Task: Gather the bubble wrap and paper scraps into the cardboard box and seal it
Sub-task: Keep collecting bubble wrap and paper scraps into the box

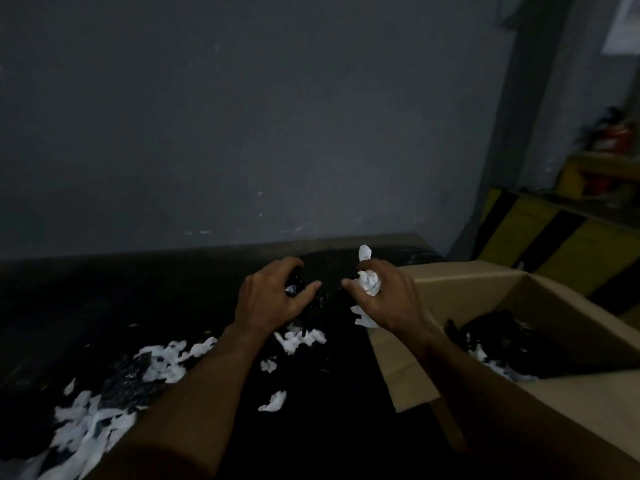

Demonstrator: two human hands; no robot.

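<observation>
Head view, dim light. The dark surface [329, 427] fills the lower half of the frame below a grey wall [242, 116].

The left hand [273, 296], just left of centre, is arched palm-down, fingers curled like a claw and thumb pointing toward the right hand. It hovers over or touches glossy dark material; whether it actually grips anything cannot be told in the gloom.

The right hand [384, 299], just right of centre, is closed around a wad of paper [369, 282]. White ends of the wad stick out above the fingers and below the palm. The hand lies beside the near left corner of the cardboard box [571, 306].

The box stands open at the right of the frame, with one flap [405, 372] folded outward and down onto the surface. Inside lie dark material [495, 330] and a few white bits.

Loose paper scraps [104, 427] are strewn across the lower left, and a smaller cluster [301, 337] lies between the two forearms. A sheet of dark bubble wrap [128, 379] rests among the scraps at lower left.

At the right edge, behind the box, are a yellow-and-black striped barrier [540, 237] and, above it, a blurred red object [613, 136].
</observation>
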